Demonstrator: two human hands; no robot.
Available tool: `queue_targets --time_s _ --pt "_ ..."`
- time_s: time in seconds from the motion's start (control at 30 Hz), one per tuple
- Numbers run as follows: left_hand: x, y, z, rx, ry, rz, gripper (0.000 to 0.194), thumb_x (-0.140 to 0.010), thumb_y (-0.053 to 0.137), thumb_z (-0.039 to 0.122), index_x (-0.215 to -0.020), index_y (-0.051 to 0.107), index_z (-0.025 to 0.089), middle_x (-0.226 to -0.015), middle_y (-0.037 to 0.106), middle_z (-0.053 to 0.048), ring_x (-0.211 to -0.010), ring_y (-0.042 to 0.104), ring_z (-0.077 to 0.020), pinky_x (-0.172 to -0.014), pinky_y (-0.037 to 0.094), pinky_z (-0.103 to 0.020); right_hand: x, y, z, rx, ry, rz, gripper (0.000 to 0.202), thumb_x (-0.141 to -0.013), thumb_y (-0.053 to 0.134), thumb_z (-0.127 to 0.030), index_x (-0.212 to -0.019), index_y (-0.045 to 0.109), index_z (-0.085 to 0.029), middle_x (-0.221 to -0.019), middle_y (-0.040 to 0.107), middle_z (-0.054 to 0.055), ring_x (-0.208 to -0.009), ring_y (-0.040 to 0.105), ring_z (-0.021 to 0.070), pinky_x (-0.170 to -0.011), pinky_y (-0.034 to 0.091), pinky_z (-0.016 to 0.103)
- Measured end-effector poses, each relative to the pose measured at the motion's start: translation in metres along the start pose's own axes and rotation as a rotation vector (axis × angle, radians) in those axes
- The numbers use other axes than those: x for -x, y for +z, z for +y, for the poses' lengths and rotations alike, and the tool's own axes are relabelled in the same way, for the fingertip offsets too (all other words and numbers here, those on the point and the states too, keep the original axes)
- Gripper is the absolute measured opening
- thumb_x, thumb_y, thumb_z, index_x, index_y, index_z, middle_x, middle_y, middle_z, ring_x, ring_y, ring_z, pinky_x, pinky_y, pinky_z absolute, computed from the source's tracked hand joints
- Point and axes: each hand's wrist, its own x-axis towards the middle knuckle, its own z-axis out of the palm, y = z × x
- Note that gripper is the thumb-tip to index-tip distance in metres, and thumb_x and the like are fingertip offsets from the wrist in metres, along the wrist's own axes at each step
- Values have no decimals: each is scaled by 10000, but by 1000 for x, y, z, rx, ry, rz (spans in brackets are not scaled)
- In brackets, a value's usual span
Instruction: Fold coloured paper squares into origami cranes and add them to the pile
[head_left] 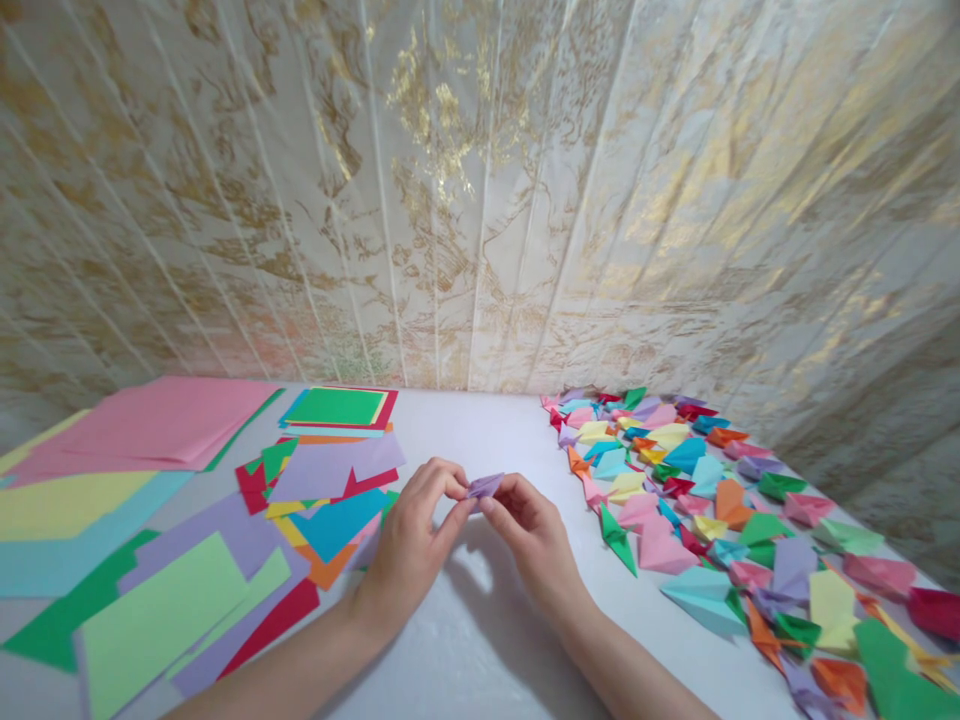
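Between the fingertips of both hands is a small folded piece of purple paper (486,487), held just above the white table (465,430). My left hand (421,535) pinches its left end with thumb and forefinger. At the right end, my right hand (531,535) grips the paper between thumb and bent fingers. The fingertips cover part of the piece, so its full shape cannot be made out. Nearest to my left wrist lie cut paper scraps, among them a blue piece (341,525) and a purple piece (334,470).
Many small folded paper shapes (694,480) in mixed colours spread over the right side. Large pink sheets (161,425) lie at the far left, and a stack topped with green paper (337,407) sits at the back. Light green strips (161,620) are nearer. A gold-patterned curtain (480,200) hangs behind.
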Motion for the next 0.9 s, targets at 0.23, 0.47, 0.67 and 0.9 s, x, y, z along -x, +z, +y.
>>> queue_targets --time_s 0.23,0.47,0.67,0.9 --pt "2 1 5 53 -225 -106 66 -889 554 258 -838 560 217 -847 611 4 -838 579 -181 -760 422 -280 0 -4 -6 109 -62 -3 115 -826 663 -300 -818 742 -217 -828 696 28 -811 607 193 -761 439 306" --pt "0 -2 9 129 -319 -180 191 -890 563 357 -767 579 212 -767 592 31 -783 546 -169 -727 397 -256 -4 -6 2 -77 110 78 218 -702 787 -396 -803 709 -220 -751 656 5 -689 554 169 -678 432 317" --pt "-2 -3 9 180 -330 -219 184 -896 554 353 -794 605 208 -789 620 24 -794 562 -173 -741 410 -258 -6 -4 0 -218 183 16 266 -673 819 -422 -730 684 -199 -700 650 5 -657 561 156 -646 445 306" --pt "-3 -2 10 129 -282 -151 193 -848 607 331 -701 564 214 -736 571 30 -747 546 -168 -716 404 -266 -5 -5 0 -172 177 10 319 -690 800 -464 -672 624 -198 -598 569 -31 -562 506 129 -578 412 284"
